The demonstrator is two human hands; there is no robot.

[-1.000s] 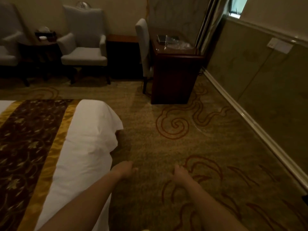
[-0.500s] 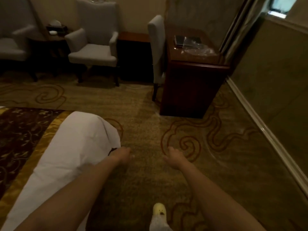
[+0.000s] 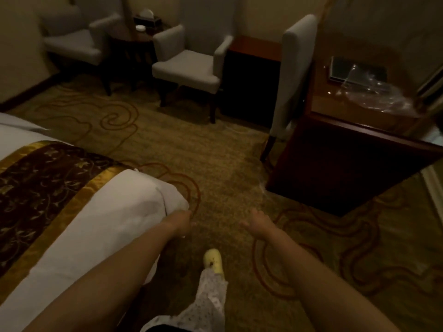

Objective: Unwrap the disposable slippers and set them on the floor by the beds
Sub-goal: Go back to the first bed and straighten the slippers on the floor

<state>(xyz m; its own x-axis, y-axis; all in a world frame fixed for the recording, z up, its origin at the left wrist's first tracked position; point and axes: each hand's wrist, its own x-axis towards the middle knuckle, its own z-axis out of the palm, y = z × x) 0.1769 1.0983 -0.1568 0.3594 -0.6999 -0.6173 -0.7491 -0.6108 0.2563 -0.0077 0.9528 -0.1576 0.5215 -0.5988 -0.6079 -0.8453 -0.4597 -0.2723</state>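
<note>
Both hands have drifted past the bed (image 3: 134, 207) corner; left hand (image 3: 179, 222) grip unclear, right hand (image 3: 260, 222) spread empty; carpet (image 3: 215, 164) open ahead.

Hotel room. Made bed (image 3: 115, 212) with gold-edged runner (image 3: 48, 178), patterned carpet (image 3: 191, 144). Twin armchairs (image 3: 189, 65), dark wooden worktop (image 3: 354, 144) beyond.

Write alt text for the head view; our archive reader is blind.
Both bare hands, left and right, reach forward empty over patterned carpet beside a white bed. Clear plastic wrap lies on a wooden desk; no slippers visible.
</note>
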